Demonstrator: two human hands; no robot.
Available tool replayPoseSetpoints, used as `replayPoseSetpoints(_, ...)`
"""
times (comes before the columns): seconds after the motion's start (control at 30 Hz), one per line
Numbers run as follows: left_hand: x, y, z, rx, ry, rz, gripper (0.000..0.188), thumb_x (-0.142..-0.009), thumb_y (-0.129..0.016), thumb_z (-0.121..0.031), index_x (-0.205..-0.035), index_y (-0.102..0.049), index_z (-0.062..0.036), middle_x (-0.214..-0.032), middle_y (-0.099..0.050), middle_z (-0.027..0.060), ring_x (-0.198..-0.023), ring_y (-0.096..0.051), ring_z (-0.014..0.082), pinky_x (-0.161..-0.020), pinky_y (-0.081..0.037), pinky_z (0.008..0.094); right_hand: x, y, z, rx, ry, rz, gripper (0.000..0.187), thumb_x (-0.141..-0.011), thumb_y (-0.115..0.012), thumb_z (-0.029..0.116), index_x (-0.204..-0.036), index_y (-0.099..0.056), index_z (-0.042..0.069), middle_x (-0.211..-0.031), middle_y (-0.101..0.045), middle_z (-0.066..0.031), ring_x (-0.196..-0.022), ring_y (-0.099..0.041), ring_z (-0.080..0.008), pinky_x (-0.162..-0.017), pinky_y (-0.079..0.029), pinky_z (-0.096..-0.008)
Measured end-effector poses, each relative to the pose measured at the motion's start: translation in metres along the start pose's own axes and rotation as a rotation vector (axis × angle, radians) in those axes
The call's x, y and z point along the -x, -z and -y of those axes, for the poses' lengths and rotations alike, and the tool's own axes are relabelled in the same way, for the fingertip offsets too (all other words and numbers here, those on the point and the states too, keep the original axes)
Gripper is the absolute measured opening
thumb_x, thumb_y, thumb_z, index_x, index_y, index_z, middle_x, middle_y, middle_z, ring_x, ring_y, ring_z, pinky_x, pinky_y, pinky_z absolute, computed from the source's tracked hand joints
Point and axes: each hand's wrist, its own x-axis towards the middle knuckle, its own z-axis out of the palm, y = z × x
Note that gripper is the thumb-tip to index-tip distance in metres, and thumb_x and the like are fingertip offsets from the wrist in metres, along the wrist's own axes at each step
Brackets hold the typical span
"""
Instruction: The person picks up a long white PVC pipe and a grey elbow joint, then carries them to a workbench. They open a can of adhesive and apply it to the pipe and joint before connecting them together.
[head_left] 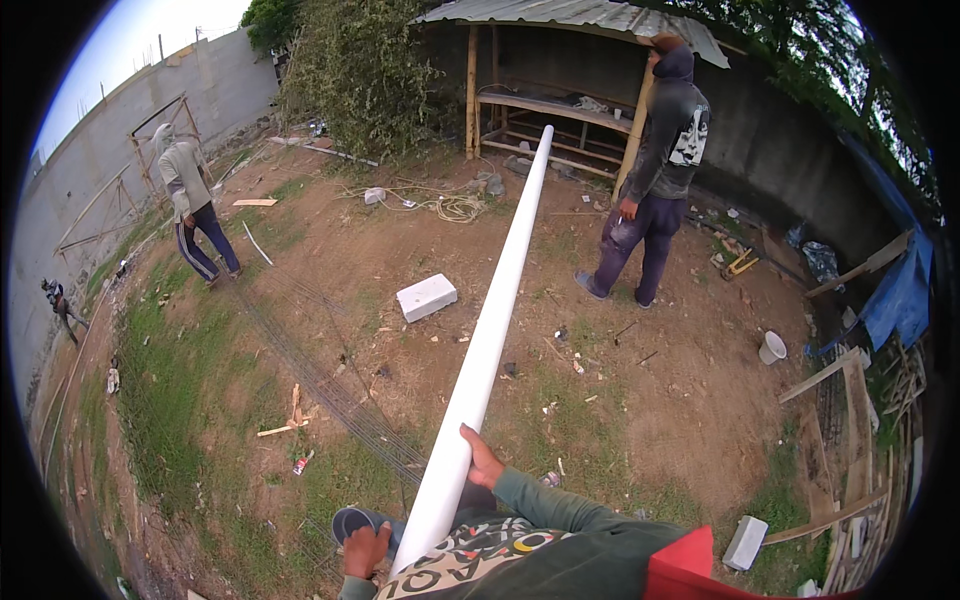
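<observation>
A long white pipe runs from beside my body away toward the shed. My right hand grips its near part from the right side, thumb up along the wall and fingers partly hidden beneath. Low in the picture, left of the pipe's near end, is my left hand. Its fingers are curled on a blue-grey, round-rimmed hollow piece, whose kind I cannot make out. The pipe's nearest end is hidden by my shirt.
Thin rods lie across the grass left of the pipe, near a pale block. One person stands right of its far end; another is at the far left. Behind are coiled rope and a shed. Planks lie at right.
</observation>
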Motion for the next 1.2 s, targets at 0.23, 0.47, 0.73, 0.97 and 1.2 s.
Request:
replayPoseSetpoints(0.23, -0.244, 0.035, -0.137, -0.004, -0.078, 0.013, 0.061, -0.092, -0.054, -0.056, -0.084, -0.072, 0.002, -0.092, -0.07, 0.0278, -0.09, -0.067, 0.0455, -0.085, -0.049, 0.056, -0.219, 0.004, 0.157, 0.01, 0.045, -0.025, 0.063, -0.095, -0.065, 0.039, -0.141, -0.044, 0.002, -0.131, -0.057, -0.0179, -0.121, -0.056, -0.0317, -0.107, -0.044, -0.0481)
replayPoseSetpoints(0.47, -0.464, 0.114, -0.281, -0.032, -0.15, -0.174, 0.055, -0.092, -0.057, -0.051, -0.08, -0.072, 0.0009, -0.089, -0.07, 0.0283, -0.085, -0.068, 0.0445, -0.086, -0.046, 0.0606, -0.42, -0.027, 0.345, 0.058, 0.128, -0.01, 0.064, -0.096, -0.065, 0.039, -0.142, -0.04, 0.001, -0.128, -0.057, -0.019, -0.118, -0.058, -0.032, -0.104, -0.048, -0.0487)
replayPoseSetpoints(0.73, -0.675, 0.134, -0.441, -0.124, -0.18, -0.242, 0.051, -0.092, -0.058, -0.048, -0.08, -0.072, 0.0002, -0.08, -0.07, 0.0246, -0.079, -0.069, 0.0431, -0.089, -0.045, 0.0599, -0.611, -0.021, 0.512, 0.07, 0.14, -0.073, 0.063, -0.095, -0.066, 0.039, -0.138, -0.043, 0.0, -0.122, -0.06, -0.0185, -0.109, -0.063, -0.0316, -0.096, -0.053, -0.0499)
replayPoseSetpoints(0.97, -0.843, 0.078, -0.543, -0.162, 0.05, -0.249, 0.051, -0.094, -0.054, -0.048, -0.086, -0.073, -0.001, -0.086, -0.072, 0.0243, -0.086, -0.07, 0.041, -0.098, -0.042, 0.0567, -0.743, 0.043, 0.541, 0.056, 0.08, -0.113, 0.06, -0.088, -0.073, 0.022, -0.138, -0.044, 0.004, -0.123, -0.059, -0.0144, -0.116, -0.059, -0.0293, -0.1, -0.049, -0.0483)
replayPoseSetpoints(1.2, -0.871, 0.038, -0.532, -0.512, 0.098, -0.377, 0.057, -0.094, -0.052, -0.063, -0.069, -0.067, -0.0129, -0.067, -0.069, 0.0097, -0.059, -0.066, 0.0309, -0.068, -0.053, 0.0516, -0.858, 0.143, 0.508, 0.029, -0.068, -0.32, 0.075, -0.069, -0.083, 0.004, -0.133, -0.043, 0.003, -0.119, -0.059, -0.0129, -0.113, -0.059, -0.0298, -0.097, -0.051, -0.0471)
